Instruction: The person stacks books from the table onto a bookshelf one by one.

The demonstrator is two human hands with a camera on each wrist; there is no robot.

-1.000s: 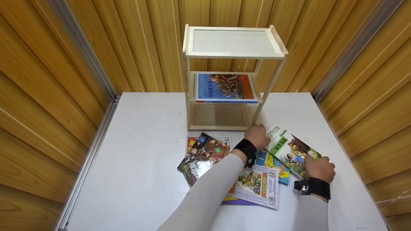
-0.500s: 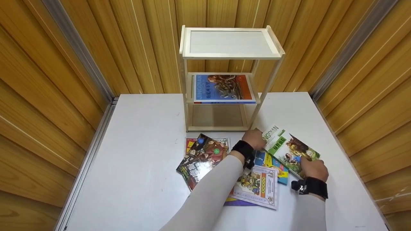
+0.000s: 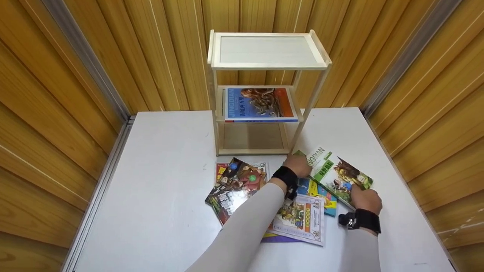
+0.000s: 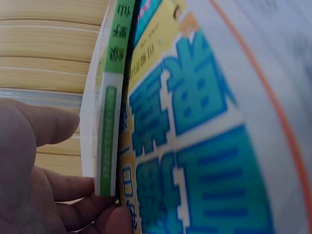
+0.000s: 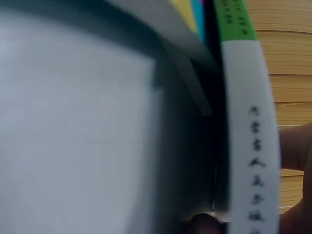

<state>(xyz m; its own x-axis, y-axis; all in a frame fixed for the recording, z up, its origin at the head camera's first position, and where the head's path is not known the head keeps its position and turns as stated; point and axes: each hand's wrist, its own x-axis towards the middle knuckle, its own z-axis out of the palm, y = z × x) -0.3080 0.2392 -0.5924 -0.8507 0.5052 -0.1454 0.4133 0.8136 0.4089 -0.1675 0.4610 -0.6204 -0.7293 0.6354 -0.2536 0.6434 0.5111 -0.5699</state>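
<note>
The white-and-green book (image 3: 336, 175) lies slantwise at the front right of the rack (image 3: 264, 49), and on my head feed it overlaps the blue-and-yellow book (image 3: 328, 199). I see both hands on it: the left hand (image 3: 297, 165) has its grip curled round the upper left end, fingers under the spine, while the right hand (image 3: 366, 198) pinches the lower right end, thumb on the cover and a fingertip beneath. I can't tell whether the book is resting on anything between them. Compared with a second ago, more of its printed heading shows and a green corner peeks out past the left hand; the rack and the other books keep their places, though my whole head view has slid a little.

The worktop (image 3: 162, 181) is white, boxed in by wood-look walls (image 3: 159, 56) with grey metal strips (image 3: 90, 60) in the corners. On the rack's middle shelf I see a blue-and-red octopus book (image 3: 261, 104). In front, a dark-covered book (image 3: 234, 185) lies over a red-edged one (image 3: 221, 170), and a pale-bordered book (image 3: 298, 219) covers part of a yellow-and-purple cover (image 3: 281, 239). The left sleeve (image 3: 238, 230) blocks my view across this pile
</note>
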